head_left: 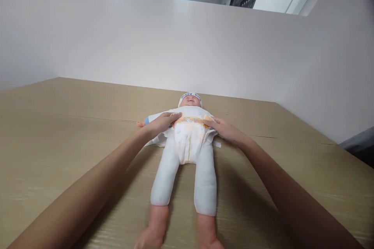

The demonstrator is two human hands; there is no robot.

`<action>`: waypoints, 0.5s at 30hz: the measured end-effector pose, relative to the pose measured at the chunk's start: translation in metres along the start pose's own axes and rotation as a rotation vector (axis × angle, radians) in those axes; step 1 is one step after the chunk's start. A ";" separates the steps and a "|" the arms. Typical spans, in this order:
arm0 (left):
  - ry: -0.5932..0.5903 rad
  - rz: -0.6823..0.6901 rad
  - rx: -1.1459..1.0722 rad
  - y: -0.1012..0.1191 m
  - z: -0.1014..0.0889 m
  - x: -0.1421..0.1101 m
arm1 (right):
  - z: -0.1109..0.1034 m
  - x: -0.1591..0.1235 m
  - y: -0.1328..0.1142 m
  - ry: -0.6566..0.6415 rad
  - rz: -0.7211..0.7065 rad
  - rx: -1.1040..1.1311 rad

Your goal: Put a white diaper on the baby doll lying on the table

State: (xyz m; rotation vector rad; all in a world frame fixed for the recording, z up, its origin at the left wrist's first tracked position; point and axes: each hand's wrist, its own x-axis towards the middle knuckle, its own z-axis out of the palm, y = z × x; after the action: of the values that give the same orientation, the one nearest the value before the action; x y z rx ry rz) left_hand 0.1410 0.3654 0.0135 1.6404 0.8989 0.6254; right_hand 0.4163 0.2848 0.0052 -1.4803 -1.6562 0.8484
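A baby doll (187,171) in white leggings and a white cap lies on its back on a light wooden table (58,132), feet towards me. A white diaper (189,140) with a yellow printed waistband wraps its hips. My left hand (159,123) lies flat on the doll's side, fingers stretched over the diaper's left waist flap. My right hand (223,127) rests on the other side, fingers extended onto the right end of the waistband. The diaper's back wings spread out under both hands.
White partition walls (175,46) rise behind and to the right of the table. The table's right edge (350,155) drops off to a dark floor area. Ceiling lights show above the wall.
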 end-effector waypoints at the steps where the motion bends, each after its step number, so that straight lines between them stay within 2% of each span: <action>1: -0.011 -0.005 -0.020 -0.002 -0.001 0.000 | -0.006 0.000 0.003 -0.014 0.011 -0.008; 3: -0.034 -0.027 -0.055 -0.005 -0.004 0.001 | -0.015 0.000 0.011 0.022 0.044 -0.033; 5: -0.034 -0.058 -0.056 -0.009 -0.006 0.003 | -0.018 0.001 0.016 0.170 0.060 -0.069; 6: -0.029 -0.070 -0.046 -0.011 -0.006 0.004 | -0.016 0.001 0.018 0.261 0.031 -0.084; 8: -0.019 -0.073 -0.039 -0.014 -0.008 0.005 | -0.005 -0.002 0.016 0.386 -0.121 -0.116; 9: -0.022 -0.065 -0.044 -0.015 -0.008 0.006 | 0.003 -0.005 0.015 0.403 -0.226 -0.129; 11: -0.034 -0.050 -0.054 -0.015 -0.009 0.006 | 0.023 -0.010 0.013 0.351 -0.404 -0.138; 13: -0.055 -0.050 -0.066 -0.014 -0.009 0.005 | 0.041 -0.016 0.015 0.278 -0.452 -0.112; 15: -0.082 -0.058 -0.097 -0.012 -0.008 0.002 | 0.054 -0.020 0.022 0.242 -0.431 -0.074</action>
State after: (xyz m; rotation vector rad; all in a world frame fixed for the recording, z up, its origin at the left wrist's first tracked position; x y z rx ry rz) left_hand 0.1328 0.3728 0.0037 1.5366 0.8413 0.5496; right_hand 0.3811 0.2680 -0.0428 -1.1552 -1.7430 0.3616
